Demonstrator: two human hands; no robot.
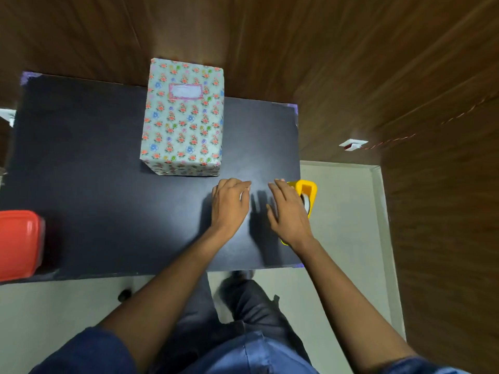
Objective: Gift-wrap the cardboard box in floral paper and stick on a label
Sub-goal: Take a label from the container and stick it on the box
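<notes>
Cardboard box [181,122] stands fully wrapped in floral paper at the worktop's [81,157] far edge, label [185,91] already stuck on. Your left hand [229,202] and right hand [289,209] lie spread, holding nothing; little seems left.

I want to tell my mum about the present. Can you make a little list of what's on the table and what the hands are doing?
present: box wrapped in floral paper, standing on the table
label: stuck on top of the box
left hand: flat on the table, fingers relaxed, holding nothing
right hand: fingers straight, over the yellow tape dispenser at the table's right edge
red container: at the table's left edge
</notes>
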